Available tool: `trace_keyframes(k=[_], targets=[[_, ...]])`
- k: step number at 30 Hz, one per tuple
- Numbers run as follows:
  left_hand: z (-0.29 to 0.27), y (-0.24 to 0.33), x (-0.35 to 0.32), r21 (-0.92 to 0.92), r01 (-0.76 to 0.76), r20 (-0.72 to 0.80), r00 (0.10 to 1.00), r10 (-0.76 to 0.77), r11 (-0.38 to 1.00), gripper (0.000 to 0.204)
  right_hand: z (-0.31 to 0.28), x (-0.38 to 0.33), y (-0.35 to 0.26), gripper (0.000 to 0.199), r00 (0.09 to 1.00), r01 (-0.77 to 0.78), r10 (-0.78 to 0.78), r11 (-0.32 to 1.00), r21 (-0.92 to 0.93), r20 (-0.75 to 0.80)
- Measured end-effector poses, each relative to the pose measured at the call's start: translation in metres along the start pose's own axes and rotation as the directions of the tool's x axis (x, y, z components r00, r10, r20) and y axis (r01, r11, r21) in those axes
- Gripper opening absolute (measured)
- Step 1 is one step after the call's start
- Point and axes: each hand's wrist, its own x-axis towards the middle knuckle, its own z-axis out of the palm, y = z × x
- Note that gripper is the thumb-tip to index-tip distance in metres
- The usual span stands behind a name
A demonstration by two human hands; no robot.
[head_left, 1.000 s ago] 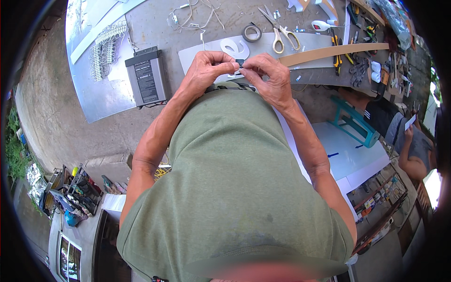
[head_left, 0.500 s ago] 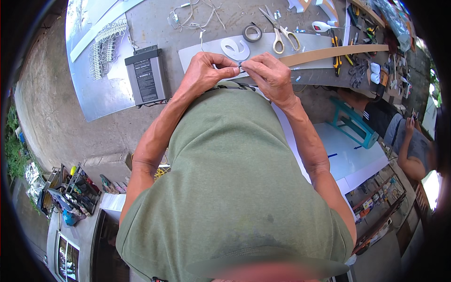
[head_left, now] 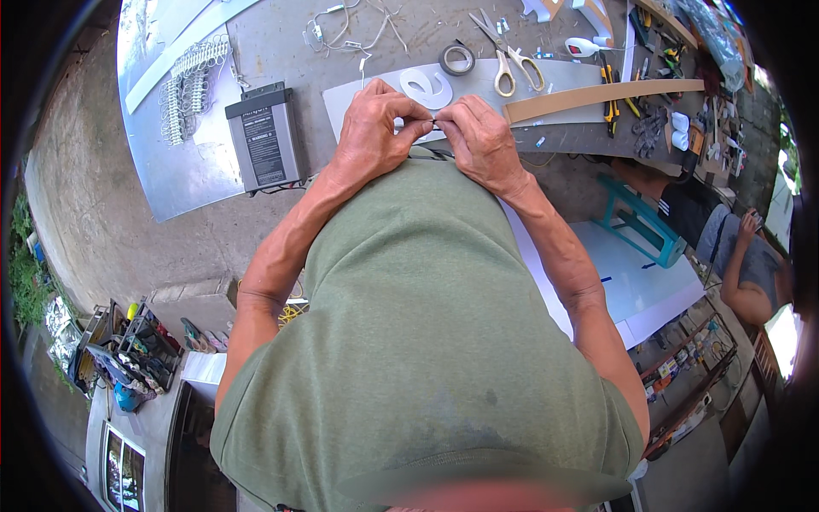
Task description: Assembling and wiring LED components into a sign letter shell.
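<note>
My left hand (head_left: pixel 375 130) and my right hand (head_left: pixel 486 147) meet at the table's near edge, thumbs and forefingers pinched. Between the fingertips runs a short, thin dark piece (head_left: pixel 434 124), wire-like but too small to make out fully. A white wire (head_left: pixel 362 70) comes down behind my left hand from a loose tangle; whether it joins the dark piece is hidden. Just beyond my fingers lies a white curved cutout (head_left: pixel 426 90) on a pale sheet (head_left: pixel 341 96). Past it are a roll of black tape (head_left: pixel 457 60) and scissors (head_left: pixel 505 61) with cream handles.
Left of my hands stands a grey power supply box (head_left: pixel 268 141), near a bundle of white LED modules (head_left: pixel 188 90). A brown curved strip (head_left: pixel 597 99) crosses pliers (head_left: pixel 612 107) on the right. A teal stool (head_left: pixel 636 220) and another person (head_left: pixel 746 256) are beyond the table.
Both hands have drawn slightly nearer to me, and my right hand has shifted a little left and turned. The fingertips still pinch the dark piece.
</note>
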Motion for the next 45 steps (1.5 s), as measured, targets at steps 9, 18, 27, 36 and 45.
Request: trace_keyframes(k=[9,18,27,36,45], targets=[[-0.001,-0.007,0.003,-0.011,-0.048,0.069,0.996,0.048,0.999,0.022,-0.006,0.001,0.003,0.011,0.990,-0.132,0.127,0.988,0.083,0.061],[-0.010,-0.010,0.005,-0.478,0.479,0.363,0.871,-0.331,0.737,0.021,-0.017,0.006,0.005,0.020,0.971,-0.229,0.181,0.886,0.404,0.154],[-0.004,-0.029,0.003,-0.707,0.639,0.557,0.767,-0.317,0.304,0.015,-0.012,0.007,-0.003,0.029,0.989,-0.128,0.105,0.957,0.261,0.101],[-0.006,-0.031,0.003,-0.660,0.659,0.579,0.752,-0.316,0.359,0.015,-0.004,0.000,0.009,0.027,0.994,0.083,-0.070,0.984,0.157,-0.089],[-0.010,-0.018,0.001,-0.615,0.461,0.421,0.878,-0.228,0.640,0.023,-0.006,-0.002,0.009,0.019,0.993,0.047,-0.026,0.983,0.179,-0.116]])
